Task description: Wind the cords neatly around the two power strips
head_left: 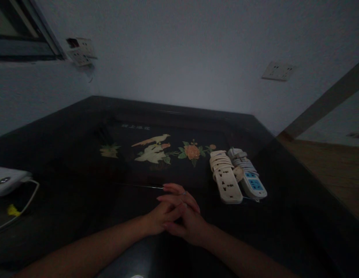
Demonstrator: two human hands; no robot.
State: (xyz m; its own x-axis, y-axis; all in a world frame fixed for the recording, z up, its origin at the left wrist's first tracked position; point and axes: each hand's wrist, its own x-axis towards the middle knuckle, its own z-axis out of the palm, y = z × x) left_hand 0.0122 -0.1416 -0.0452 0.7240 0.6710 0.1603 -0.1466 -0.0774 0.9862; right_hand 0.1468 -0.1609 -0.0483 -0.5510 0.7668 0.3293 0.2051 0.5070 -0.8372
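My left hand [159,216] and my right hand [195,222] are clasped together above the dark table [133,208], fingers interlaced. No object shows between them; the palms are hidden. A ring shows on one of the fingers. To the right of my hands lies a cream power strip [228,183] with its cord wound around its far end. Beside it is a white power strip [254,186] with blue sockets, its grey cord also wrapped. Neither hand touches the strips.
A bird-and-flower picture [156,151] decorates the tabletop. At the left edge sits a white device [10,179] with a white cable [30,200] and a yellow piece [13,210]. Wall sockets [277,71] are at the back right, more outlets [81,54] at the back left.
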